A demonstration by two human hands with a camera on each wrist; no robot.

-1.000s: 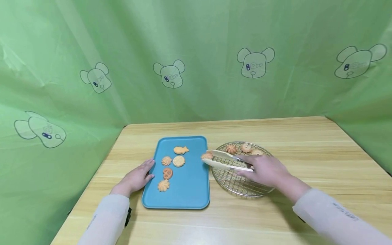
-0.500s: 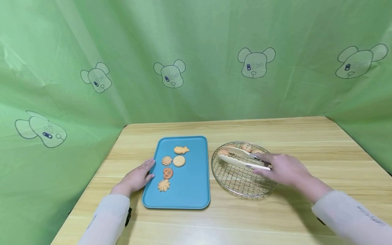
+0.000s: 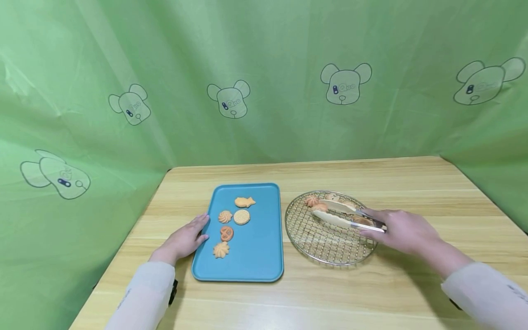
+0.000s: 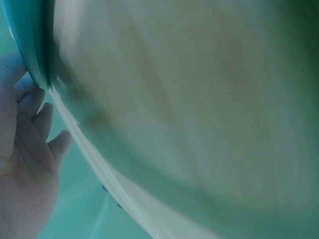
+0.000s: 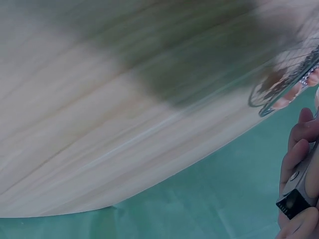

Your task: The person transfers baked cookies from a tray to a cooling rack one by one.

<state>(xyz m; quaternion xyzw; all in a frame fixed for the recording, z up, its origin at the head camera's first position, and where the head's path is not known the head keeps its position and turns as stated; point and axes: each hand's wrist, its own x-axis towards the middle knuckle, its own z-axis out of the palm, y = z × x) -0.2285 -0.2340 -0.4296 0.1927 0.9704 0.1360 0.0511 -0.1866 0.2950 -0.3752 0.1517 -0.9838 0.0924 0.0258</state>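
My right hand [image 3: 406, 230] grips a pair of tongs [image 3: 336, 221] with metal handles and cream tips. Between those tips is a small brown cookie [image 3: 320, 208], over a round wire rack [image 3: 326, 250]; whether it touches the mesh I cannot tell. Beside it on the rack lies a ridged cookie [image 3: 311, 200], and more cookies are partly hidden behind the tongs and hand. My left hand [image 3: 180, 240] touches the left rim of a blue tray [image 3: 251, 266]. On the tray lie a fish-shaped cookie [image 3: 244, 202], a round cookie [image 3: 242, 217], a pretzel-shaped cookie [image 3: 226, 233] and two fluted ones.
Tray and rack stand side by side on a wooden table [image 3: 321, 302], with a narrow gap between them. A green curtain [image 3: 280, 137] with printed bear faces hangs behind and at both sides. In the right wrist view the rack [image 5: 264, 110] shows at the right edge.
My right hand has moved the tongs and the cookie rightward, from the tray's right edge to over the wire rack. The left hand and the tray have stayed put.
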